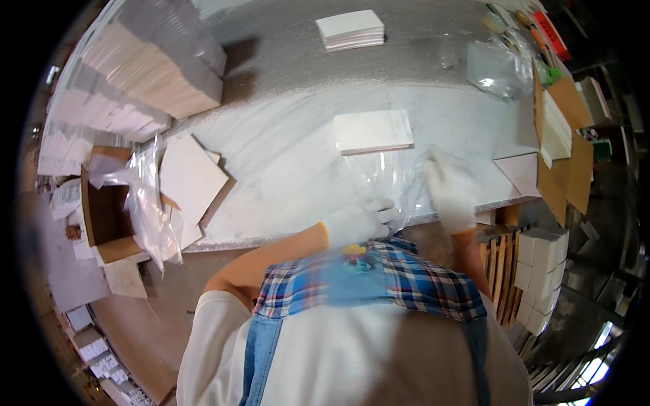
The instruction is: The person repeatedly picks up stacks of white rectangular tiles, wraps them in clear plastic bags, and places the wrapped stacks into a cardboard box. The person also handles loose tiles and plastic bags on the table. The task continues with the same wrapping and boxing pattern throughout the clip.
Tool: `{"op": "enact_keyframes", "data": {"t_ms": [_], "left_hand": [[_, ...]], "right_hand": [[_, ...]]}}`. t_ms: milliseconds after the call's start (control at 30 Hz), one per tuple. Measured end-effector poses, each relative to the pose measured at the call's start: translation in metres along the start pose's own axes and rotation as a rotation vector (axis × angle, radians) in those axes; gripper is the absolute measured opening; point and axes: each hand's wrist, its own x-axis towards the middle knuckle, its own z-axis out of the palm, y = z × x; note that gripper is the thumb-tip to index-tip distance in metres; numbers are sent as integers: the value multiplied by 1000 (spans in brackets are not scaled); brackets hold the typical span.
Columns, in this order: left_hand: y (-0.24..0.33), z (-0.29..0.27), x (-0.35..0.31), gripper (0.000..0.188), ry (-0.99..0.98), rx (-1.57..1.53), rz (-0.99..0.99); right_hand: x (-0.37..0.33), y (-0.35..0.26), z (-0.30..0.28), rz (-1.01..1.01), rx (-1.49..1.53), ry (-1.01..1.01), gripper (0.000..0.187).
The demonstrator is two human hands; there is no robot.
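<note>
In front of me on the table lies a small white stack of cards or a flat box [373, 130]. A clear plastic bag [384, 169] stretches from its near edge toward my body. My left hand [359, 222], in a white glove with a yellow cuff edge, holds the near end of the bag with its fingers closed. My right hand [450, 186], also white-gloved, is at the bag's right side. Motion smears its fingers, so I cannot make out their grip.
Tall stacks of white sheets [152, 57] stand at the far left. Nearer are an open cardboard box [108, 216] with plastic film and loose white boards [189, 176]. Another white stack [350, 30] sits far back. At right are clear bags [501, 68] and an open carton [569, 105].
</note>
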Motion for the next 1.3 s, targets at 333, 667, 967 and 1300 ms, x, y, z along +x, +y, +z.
{"op": "enact_keyframes", "data": {"t_ms": [333, 667, 967, 1300], "left_hand": [[12, -19, 6, 37, -254, -785, -824], [13, -8, 1, 31, -210, -757, -757], [12, 2, 11, 33, -70, 155, -119], [2, 32, 14, 31, 86, 116, -128]], "right_hand": [[37, -126, 109, -365, 367, -475, 56], [17, -155, 103, -456, 821, -1078, 49], [52, -8, 65, -82, 526, -404, 46], [23, 36, 71, -2, 8, -129, 43]]}}
